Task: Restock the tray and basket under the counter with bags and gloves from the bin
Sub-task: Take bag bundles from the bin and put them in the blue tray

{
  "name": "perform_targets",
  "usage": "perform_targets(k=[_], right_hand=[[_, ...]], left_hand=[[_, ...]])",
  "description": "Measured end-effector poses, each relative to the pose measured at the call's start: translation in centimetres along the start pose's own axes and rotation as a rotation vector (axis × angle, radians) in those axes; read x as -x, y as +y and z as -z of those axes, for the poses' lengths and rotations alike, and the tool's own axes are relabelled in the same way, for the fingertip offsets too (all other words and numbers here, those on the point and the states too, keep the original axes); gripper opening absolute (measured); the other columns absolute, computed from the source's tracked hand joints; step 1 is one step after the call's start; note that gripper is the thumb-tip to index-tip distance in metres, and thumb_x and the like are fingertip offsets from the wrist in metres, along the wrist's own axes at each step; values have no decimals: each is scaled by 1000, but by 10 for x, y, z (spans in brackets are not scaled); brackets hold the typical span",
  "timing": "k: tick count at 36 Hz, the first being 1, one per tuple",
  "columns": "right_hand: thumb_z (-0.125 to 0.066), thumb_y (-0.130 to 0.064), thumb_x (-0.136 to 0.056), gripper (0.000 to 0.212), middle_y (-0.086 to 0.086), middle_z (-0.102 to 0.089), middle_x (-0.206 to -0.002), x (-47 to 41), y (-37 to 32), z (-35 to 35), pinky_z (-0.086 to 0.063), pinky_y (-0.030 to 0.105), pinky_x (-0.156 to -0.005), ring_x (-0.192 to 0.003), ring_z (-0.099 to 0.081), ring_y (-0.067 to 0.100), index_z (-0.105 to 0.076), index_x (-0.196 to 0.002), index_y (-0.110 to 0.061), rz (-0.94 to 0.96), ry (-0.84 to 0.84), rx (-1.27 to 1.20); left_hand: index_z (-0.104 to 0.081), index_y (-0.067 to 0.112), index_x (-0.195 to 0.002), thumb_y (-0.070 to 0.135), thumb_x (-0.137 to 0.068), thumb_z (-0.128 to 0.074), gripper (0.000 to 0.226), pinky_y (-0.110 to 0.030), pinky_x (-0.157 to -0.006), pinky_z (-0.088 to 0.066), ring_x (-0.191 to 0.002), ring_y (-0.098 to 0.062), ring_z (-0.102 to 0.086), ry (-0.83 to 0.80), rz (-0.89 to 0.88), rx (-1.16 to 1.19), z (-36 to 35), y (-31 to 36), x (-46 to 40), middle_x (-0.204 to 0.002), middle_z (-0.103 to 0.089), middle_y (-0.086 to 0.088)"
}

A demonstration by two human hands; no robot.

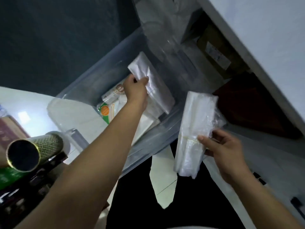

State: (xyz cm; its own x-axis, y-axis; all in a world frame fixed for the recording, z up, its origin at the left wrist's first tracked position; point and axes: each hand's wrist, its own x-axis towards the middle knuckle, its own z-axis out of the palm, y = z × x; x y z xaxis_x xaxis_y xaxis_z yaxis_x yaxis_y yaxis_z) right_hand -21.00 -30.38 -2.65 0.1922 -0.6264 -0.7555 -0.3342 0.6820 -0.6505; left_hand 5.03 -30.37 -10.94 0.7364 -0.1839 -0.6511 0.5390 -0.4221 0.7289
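Left hand (135, 88) pinches white bag pack (151, 85) inside clear bin (92, 75); right hand (222, 149) grips banded bag bundle (196, 129) near-right of bin

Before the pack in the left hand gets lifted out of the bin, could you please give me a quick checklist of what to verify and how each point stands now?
1. Left hand has a grip on the white pack: ok, fingers pinch its near edge.
2. Right hand holds the clear bag bundle securely: ok, thumb over its banded middle.
3. White pack free of the other packs in the bin: cannot tell, its lower end lies on them.
4. Lift path clear: ok, the bin is open on top.
5. Tray and basket under the counter ready: cannot tell, neither can be made out.
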Motion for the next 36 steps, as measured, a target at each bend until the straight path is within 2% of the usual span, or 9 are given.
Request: perform_targets(k=[3,6,9,16,20,23,28,31,36], right_hand=[[-74,0,-79,18,6,-77,-87,8,-32,-3,-57,27,-60,-76,-73,16,-77,-88,-16,104,-131,51],[-77,-5,-74,21,4,-77,-86,17,-70,-12,-55,26,-59,-75,-72,15,-78,-88,-21,188,-292,72],[-77,-13,-69,16,3,-76,-79,25,-110,-26,-52,22,-53,-67,-69,12,-78,-84,-19,243,-513,104],[-76,3,-77,12,-2,-70,-66,38,-158,-76,-50,22,-54,-61,-63,9,-73,-84,-6,372,-784,317],[-77,-1,-77,13,14,-71,-74,46,-158,-93,-57,35,-60,-66,-66,18,-71,-88,3,381,-814,357],[-79,-3,-76,10,23,-71,-83,53,-155,-97,-58,45,-68,-72,-66,28,-74,-86,-3,398,-818,366],[-80,-4,-76,9,13,-73,-78,64,-148,-96,-55,32,-59,-69,-69,23,-75,-80,-10,428,-808,369],[-78,-2,-76,12,5,-73,-73,73,-143,-93,-54,27,-55,-65,-70,18,-76,-79,-13,439,-796,335],[-80,-9,-74,11,4,-74,-74,97,-132,-84,-55,28,-57,-67,-71,17,-76,-81,-17,500,-740,295]], left_hand=[[-64,15,-88,11,-87,-68,6,-40,-67,-53,-77,-23,-63,-88,-52,-38,45,28,36,-88,-65,-10],[-63,15,-88,11,-89,-68,7,-44,-73,-57,-79,-21,-66,-161,-90,-58,81,54,74,-90,-66,-11],[-68,15,-103,11,-91,-67,12,-39,-70,-61,-81,-15,-72,-240,-107,-49,110,78,105,-97,-72,-7],[-69,12,-109,5,-95,-59,19,-42,-64,-61,-82,-21,-71,-359,-114,172,147,114,171,-92,-74,-3],[-66,11,-117,8,-98,-55,22,-42,-64,-58,-83,-23,-70,-362,-125,241,162,118,196,-97,-72,-7],[-69,19,-115,16,-99,-55,21,-40,-62,-57,-84,-23,-71,-357,-125,302,172,115,208,-101,-73,-5],[-69,31,-115,38,-98,-55,24,-41,-68,-58,-87,-23,-72,-453,-113,349,183,104,219,-101,-74,-1],[-62,29,-126,52,-87,-65,45,-39,-73,-58,-96,-24,-72,-513,-142,304,188,99,227,-110,-73,-4],[-64,30,-119,20,-81,-78,42,-40,-72,-59,-100,-28,-71,-459,-269,230,191,89,234,-112,-72,-3]])
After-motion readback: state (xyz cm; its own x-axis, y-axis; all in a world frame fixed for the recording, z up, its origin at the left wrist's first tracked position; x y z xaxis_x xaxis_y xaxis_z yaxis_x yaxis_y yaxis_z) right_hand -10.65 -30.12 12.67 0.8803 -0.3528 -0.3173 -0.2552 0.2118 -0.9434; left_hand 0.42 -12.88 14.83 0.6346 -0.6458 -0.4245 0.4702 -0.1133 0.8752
